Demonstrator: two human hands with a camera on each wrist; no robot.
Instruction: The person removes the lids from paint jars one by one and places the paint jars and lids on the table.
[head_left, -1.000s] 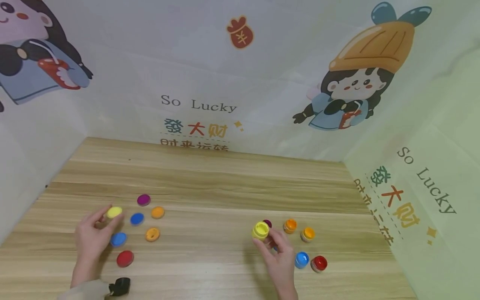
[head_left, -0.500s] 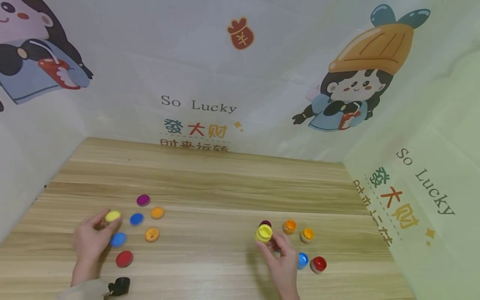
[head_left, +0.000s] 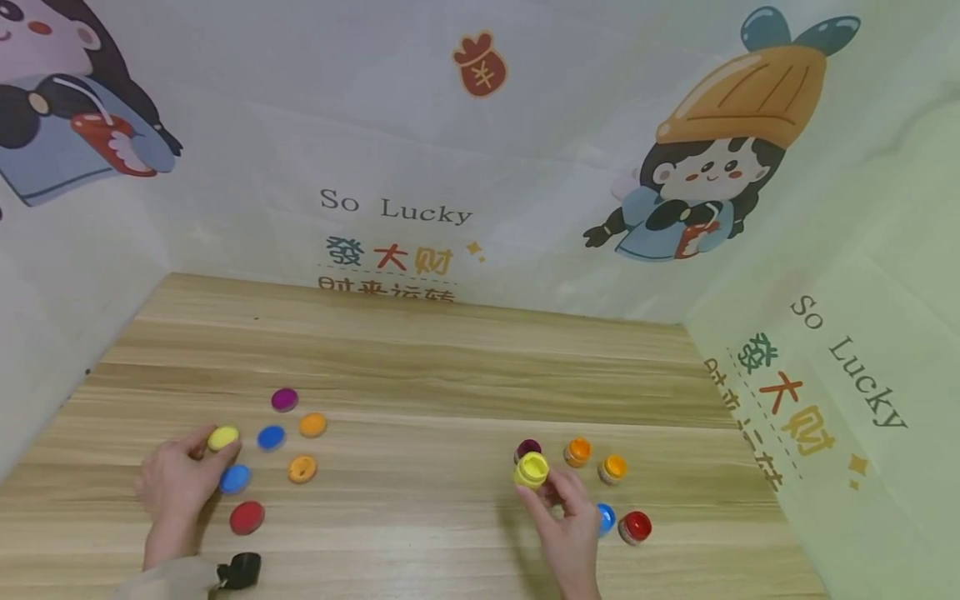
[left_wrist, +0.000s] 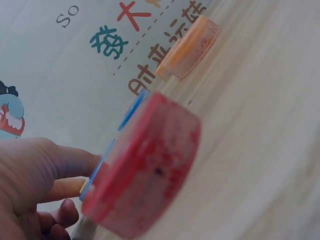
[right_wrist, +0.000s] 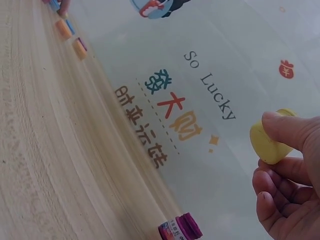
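At the left of the head view, my left hand [head_left: 178, 479] pinches a round yellow lid [head_left: 223, 438] between thumb and fingers, low over the table. In the left wrist view a red lid [left_wrist: 145, 167] hides most of the yellow one. On the right, my right hand [head_left: 567, 525] holds a small yellow paint jar [head_left: 531, 471] with its uncovered mouth up. Thumb and fingertips grip the jar's sides, clear of the table. Just behind it stands a purple paint jar [head_left: 527, 449], partly covered. A light blue paint jar [head_left: 606, 519] is half hidden by my right hand.
Around my left hand lie a purple lid [head_left: 285, 400], a dark blue lid [head_left: 272, 437], a light blue lid [head_left: 236, 478] and two orange lids [head_left: 312, 425]. Two orange jars [head_left: 577, 452] and a red jar [head_left: 635, 527] stand uncovered at right. Printed cloth walls enclose the table.
My left hand has come slightly down and left with the yellow lid. My right hand has shifted a little right and down with the yellow jar, revealing more of the purple jar.
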